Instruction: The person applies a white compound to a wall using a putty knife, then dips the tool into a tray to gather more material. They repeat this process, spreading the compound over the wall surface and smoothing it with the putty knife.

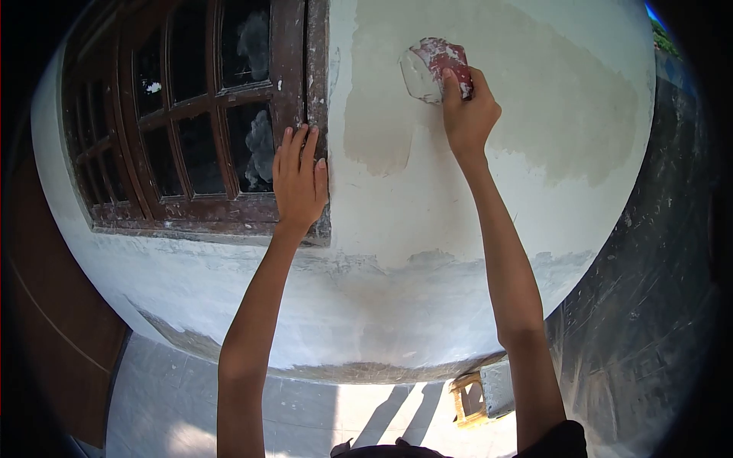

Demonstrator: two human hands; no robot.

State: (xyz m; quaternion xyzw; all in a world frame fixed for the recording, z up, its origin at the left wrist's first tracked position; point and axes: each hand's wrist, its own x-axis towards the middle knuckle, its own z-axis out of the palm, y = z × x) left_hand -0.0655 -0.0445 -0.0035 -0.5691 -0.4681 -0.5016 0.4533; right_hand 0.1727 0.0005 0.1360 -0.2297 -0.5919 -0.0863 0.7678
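My right hand [469, 114] grips a red putty spreader [447, 55] smeared with white paste, high on the wall. A thick pale smear of putty [418, 75] shows at the spreader's left edge. Around it the pale wall [397, 206] carries a darker, greyish-beige coated patch [569, 99] with ragged edges. My left hand [300, 179] rests with its fingers stretched out on the right side of the brown wooden window frame [319, 76], holding nothing.
Dark glass panes [189, 49] fill the window at the left. On the floor [298, 404] below, a yellowish frame-like object [464, 401] stands beside a grey block [498, 388]. A dark scuffed surface [634, 320] lies at the right, a brown panel [57, 305] at the left.
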